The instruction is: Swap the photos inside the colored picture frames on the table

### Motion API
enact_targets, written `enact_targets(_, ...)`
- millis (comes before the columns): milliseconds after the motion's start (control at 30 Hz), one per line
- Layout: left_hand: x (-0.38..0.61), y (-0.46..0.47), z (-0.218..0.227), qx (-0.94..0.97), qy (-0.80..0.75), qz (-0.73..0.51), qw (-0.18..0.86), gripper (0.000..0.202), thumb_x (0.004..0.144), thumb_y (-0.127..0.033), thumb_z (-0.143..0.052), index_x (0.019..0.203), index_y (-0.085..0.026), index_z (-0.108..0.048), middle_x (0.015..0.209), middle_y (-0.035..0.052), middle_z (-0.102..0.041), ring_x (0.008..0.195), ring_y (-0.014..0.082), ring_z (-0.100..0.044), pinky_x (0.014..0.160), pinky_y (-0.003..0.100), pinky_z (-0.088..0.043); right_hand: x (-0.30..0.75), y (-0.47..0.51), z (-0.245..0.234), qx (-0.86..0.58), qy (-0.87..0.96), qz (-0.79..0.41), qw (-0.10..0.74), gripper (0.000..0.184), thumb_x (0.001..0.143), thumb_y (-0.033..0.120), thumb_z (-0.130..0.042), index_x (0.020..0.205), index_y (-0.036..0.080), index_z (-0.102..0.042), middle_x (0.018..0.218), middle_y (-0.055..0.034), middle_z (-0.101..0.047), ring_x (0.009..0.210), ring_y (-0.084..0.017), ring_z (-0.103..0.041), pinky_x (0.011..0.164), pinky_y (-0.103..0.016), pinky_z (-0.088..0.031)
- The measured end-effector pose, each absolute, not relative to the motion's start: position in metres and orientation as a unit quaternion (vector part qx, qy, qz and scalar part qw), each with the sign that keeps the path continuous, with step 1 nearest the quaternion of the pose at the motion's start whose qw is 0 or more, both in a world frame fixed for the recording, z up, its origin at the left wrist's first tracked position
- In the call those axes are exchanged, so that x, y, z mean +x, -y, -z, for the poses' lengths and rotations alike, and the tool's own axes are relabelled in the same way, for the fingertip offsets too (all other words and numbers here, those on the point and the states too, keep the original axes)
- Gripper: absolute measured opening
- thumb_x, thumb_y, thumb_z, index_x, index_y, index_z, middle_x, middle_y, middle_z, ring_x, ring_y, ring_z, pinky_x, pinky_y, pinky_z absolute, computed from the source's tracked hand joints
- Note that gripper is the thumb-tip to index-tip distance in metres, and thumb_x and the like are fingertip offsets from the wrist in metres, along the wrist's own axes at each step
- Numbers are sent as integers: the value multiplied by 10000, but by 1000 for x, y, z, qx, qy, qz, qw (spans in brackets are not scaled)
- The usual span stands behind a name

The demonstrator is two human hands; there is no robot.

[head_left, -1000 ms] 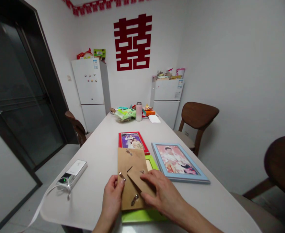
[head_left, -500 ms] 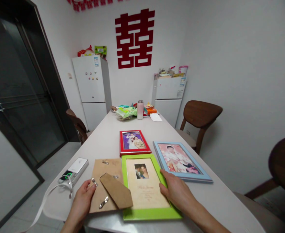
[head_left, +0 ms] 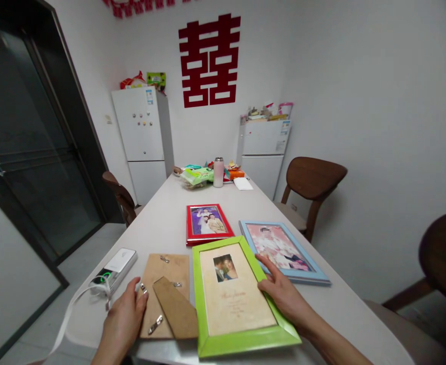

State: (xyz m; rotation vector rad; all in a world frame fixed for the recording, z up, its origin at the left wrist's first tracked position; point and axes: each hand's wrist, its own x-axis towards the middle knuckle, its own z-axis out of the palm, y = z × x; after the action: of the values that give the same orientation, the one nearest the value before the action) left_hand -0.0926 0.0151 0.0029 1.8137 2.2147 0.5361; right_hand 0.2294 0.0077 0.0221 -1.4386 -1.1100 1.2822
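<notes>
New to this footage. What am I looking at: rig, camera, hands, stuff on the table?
No machine here: one person's two bare hands. All pictures come from one camera worn on that person's head, looking forward and down. The left hand is at the left edge of a brown backboard with metal clips. The right hand holds the right side of a green frame. Also on the table: a red frame, a blue frame, a white device and, further off, a pink bottle.
</notes>
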Motion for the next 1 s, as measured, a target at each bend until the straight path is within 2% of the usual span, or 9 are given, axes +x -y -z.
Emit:
enact_targets(100,-78,-13,-11,643,-737,-207,39,375,766,-296,-348,1087,-131,-450,1023,124,-554,971,262,-508,805,391,-394,225,-2,-32,-536,386,-585,471,760,592,163,-446,1293,221,-156,686,-3,-626,448,-134,-553,476,-251,-431)
enact_targets(167,-56,-9,-15,673,-690,-265,39,377,750,-284,-388,1078,-111,-457,1089,132,-516,1045,252,-451,883,398,-349,221,0,-39,-503,357,-613,494,788,593,165,-477,1296,247,-130,634,26,-604,438,-126,-544,473,-246,-431)
enact_targets(267,-12,0,-15,715,-587,-349,152,400,744,-285,-426,1123,-155,-432,1164,96,-484,1098,213,-415,930,388,-326,215,2,-50,-471,338,-628,519,803,597,180,-501,1296,279,-118,545,66,-553,415,-111,-520,438,-219,-407)
enact_targets(400,28,9,-13,736,-512,-360,257,493,699,-281,-507,1167,-146,-425,1270,113,-397,1189,242,-308,997,417,-221,210,3,-63,-470,357,-617,519,825,588,219,-549,1300,248,-132,461,89,-502,358,-86,-458,392,-188,-361)
enact_targets(567,41,11,-34,689,-499,-397,345,562,741,-355,-467,1235,-135,-317,1291,122,-360,1196,234,-300,985,401,-250,205,6,-76,-473,380,-604,517,864,571,235,-599,1301,228,-137,518,72,-530,384,-89,-467,416,-208,-383)
enact_targets(733,65,14,-51,741,-449,-393,309,763,616,-332,-607,1264,-118,-267,1345,131,-266,1226,280,-223,1013,432,-193,199,9,-85,-483,412,-574,518,826,581,240,-565,1301,227,-161,758,9,-618,487,-96,-528,518,-240,-442)
enact_targets(833,71,18,-60,757,-434,-401,278,661,639,-234,-560,1244,-154,-308,1271,111,-387,1156,256,-349,978,412,-285,201,8,-81,-493,429,-573,495,795,593,248,-542,1296,230,-172,825,-3,-613,500,-91,-532,524,-237,-442)
enact_targets(933,58,20,-74,743,-431,-430,278,574,665,-178,-492,1218,-198,-341,1162,86,-482,1000,211,-486,813,337,-453,208,3,-71,-503,447,-555,488,781,616,247,-523,1300,219,-147,838,-16,-592,511,-96,-534,473,-219,-419)
enact_targets(1000,39,19,-81,701,-464,-455,294,544,673,-166,-459,1205,-191,-351,1132,89,-489,916,190,-523,690,286,-496,215,-1,-61,-533,469,-524,470,768,631,249,-510,1303,175,-145,759,-9,-587,489,-100,-518,445,-212,-396)
